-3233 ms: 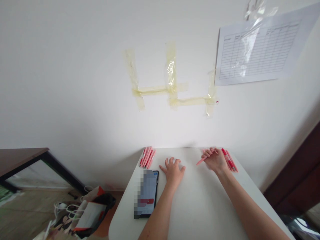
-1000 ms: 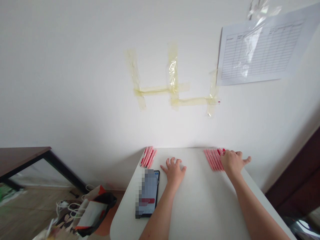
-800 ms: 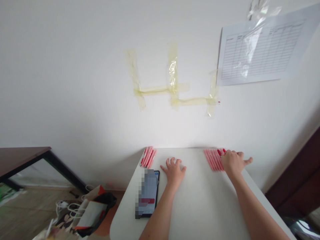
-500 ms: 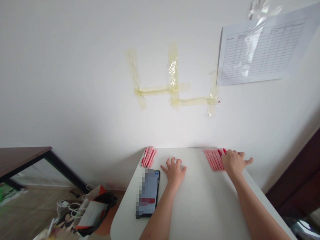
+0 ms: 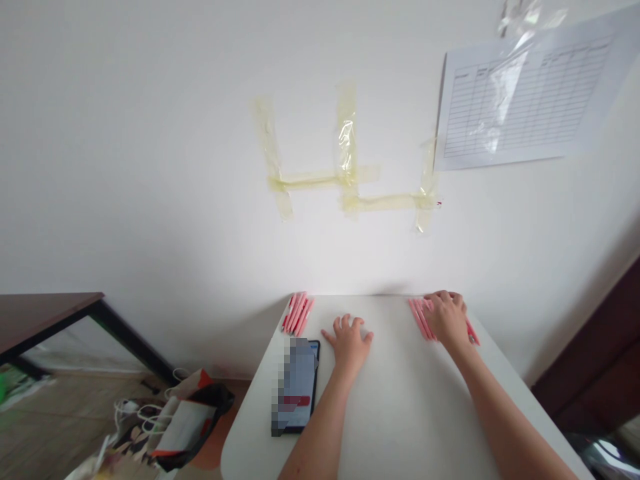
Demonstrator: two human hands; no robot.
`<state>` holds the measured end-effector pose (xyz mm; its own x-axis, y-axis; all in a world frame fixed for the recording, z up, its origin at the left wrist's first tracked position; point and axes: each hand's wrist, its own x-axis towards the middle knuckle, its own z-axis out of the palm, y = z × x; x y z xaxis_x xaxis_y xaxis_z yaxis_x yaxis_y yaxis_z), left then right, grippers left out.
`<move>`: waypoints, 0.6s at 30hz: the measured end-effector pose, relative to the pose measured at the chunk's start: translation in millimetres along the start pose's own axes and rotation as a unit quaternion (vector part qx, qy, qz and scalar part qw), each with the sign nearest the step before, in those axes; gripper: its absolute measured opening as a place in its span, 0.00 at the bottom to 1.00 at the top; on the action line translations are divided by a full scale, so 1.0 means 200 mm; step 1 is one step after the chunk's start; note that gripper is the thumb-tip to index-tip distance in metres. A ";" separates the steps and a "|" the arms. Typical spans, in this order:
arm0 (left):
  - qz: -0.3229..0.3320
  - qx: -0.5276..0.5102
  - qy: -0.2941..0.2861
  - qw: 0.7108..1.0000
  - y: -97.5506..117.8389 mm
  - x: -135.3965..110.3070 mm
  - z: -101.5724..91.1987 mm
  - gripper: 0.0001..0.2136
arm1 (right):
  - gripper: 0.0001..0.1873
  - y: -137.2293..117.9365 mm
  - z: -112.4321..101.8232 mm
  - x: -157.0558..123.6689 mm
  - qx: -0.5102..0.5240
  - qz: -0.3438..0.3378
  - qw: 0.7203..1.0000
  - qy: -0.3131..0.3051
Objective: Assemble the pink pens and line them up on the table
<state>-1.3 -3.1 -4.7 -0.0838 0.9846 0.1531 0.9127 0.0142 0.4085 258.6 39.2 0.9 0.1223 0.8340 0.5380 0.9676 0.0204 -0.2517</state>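
My left hand lies flat on the white table, fingers spread, holding nothing. Just left of it is a phone, and beyond that a small bunch of pink pens at the table's far left corner. My right hand rests palm down on top of a row of pink pens at the far right. Its fingers curl slightly over them. Part of the row is hidden under the hand, and I cannot see whether any pen is gripped.
The table stands against a white wall with yellowed tape strips and a printed sheet. A bag with cables lies on the floor at the left, near a dark side table. Dark furniture stands at the right.
My right hand slid left from the right end of the pen row onto the row itself, covering more of the pens. My left hand stayed put.
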 end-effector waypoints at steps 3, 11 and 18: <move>0.000 0.000 0.004 1.000 0.00 0.00 0.00 0.16 | 0.15 -0.11 0.03 -0.02 0.078 -0.124 0.989 -0.024; 0.007 0.008 0.004 1.000 -0.01 0.01 0.01 0.17 | 0.19 -0.33 0.14 -0.14 0.202 -0.250 0.931 -0.173; 0.028 0.050 -0.002 0.998 -0.02 0.01 0.01 0.18 | 0.21 -0.34 0.16 -0.14 0.205 -0.240 0.924 -0.217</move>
<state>-4.3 -1.7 -8.0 -0.0295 0.9850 0.1701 0.9512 -0.0246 0.3074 181.5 31.8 -23.6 -0.4852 0.8155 0.3154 0.7115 0.5779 -0.3998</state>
